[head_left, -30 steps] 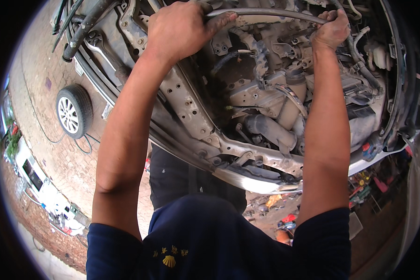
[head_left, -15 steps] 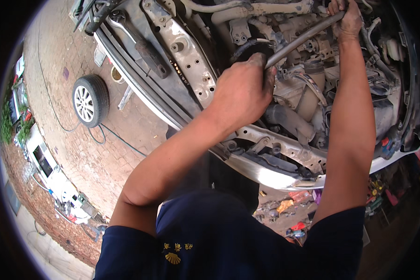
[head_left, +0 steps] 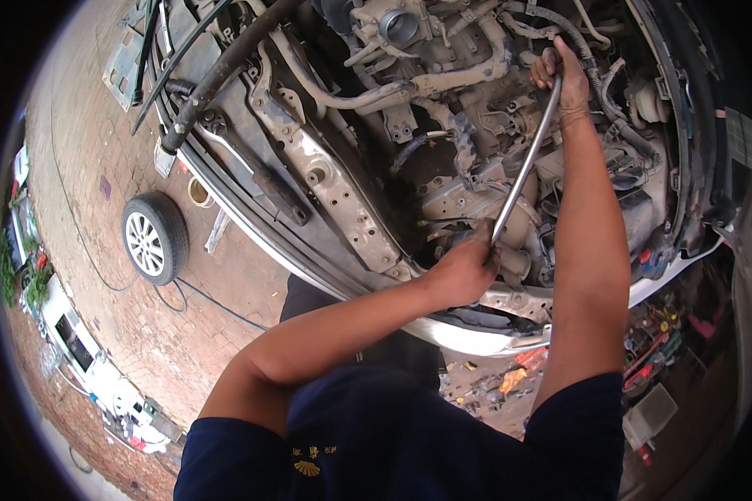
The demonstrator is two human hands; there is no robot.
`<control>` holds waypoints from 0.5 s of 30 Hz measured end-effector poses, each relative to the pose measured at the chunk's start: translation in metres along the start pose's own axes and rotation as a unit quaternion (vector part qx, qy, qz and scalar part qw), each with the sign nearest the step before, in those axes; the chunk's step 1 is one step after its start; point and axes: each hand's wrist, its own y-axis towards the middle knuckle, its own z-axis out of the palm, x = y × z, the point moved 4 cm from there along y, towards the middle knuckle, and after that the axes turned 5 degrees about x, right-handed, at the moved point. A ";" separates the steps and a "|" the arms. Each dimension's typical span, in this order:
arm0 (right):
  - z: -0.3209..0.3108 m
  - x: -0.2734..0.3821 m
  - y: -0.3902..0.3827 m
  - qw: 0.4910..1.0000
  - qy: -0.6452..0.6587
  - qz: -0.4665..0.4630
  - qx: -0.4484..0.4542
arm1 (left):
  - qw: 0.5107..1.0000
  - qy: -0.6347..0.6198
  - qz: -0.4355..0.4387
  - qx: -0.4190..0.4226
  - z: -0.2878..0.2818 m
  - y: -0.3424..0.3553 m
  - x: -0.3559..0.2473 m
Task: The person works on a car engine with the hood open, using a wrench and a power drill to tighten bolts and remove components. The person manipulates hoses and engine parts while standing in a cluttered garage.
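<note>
A long, round metal bar (head_left: 528, 159) slants across the open engine bay. Its near end is in my left hand (head_left: 463, 272), whose fingers are wrapped round it just above the front crossmember. Farther in, my right hand (head_left: 566, 77) curls its fingers about the bar's far end. Hoses and dusty engine parts surround both hands, among them a pale pipe (head_left: 459, 81) and a round metal opening (head_left: 398, 28). Whether the bar touches any engine part cannot be made out.
A pale metal crossmember (head_left: 330, 182) and the car's front edge (head_left: 255, 230) run along the left. On them lies a long dark-handled tool (head_left: 263, 179). A wheel (head_left: 155, 238) rests on the brick paving. Scattered tools and parts (head_left: 656, 342) lie at lower right.
My left hand has come down and nearer with its end of the bar, so the bar stands steeper. My right hand has shifted slightly left and lower. The whole view has shifted too.
</note>
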 end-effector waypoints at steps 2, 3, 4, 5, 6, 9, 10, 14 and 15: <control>-0.005 0.004 -0.003 0.999 -0.033 -0.011 -0.039 | 1.000 0.016 -0.015 -0.002 -0.024 -0.002 -0.006; -0.004 0.006 -0.002 0.998 -0.032 -0.017 -0.043 | 1.000 0.020 0.012 -0.007 -0.030 -0.003 0.000; 0.002 0.010 -0.002 0.998 -0.023 -0.024 -0.053 | 0.999 0.022 0.036 -0.013 -0.038 -0.003 -0.001; 0.005 0.018 -0.002 0.997 -0.005 -0.028 -0.066 | 0.999 0.010 0.041 0.002 -0.043 -0.002 -0.004; 0.006 0.025 -0.003 0.997 0.006 -0.031 -0.075 | 0.999 -0.003 0.044 0.020 -0.048 -0.004 -0.011; 0.015 0.042 -0.008 0.993 0.032 -0.064 -0.091 | 0.996 -0.030 0.068 0.055 -0.070 -0.013 -0.033; 0.018 0.051 -0.011 0.990 0.034 -0.080 -0.114 | 0.996 -0.008 0.049 0.073 -0.086 -0.015 -0.043; 0.005 0.075 -0.033 0.965 0.065 -0.151 -0.206 | 0.993 0.079 0.016 0.083 -0.154 -0.014 -0.074; 0.002 0.077 -0.037 0.955 0.067 -0.158 -0.242 | 0.992 0.111 0.046 0.033 -0.170 -0.008 -0.087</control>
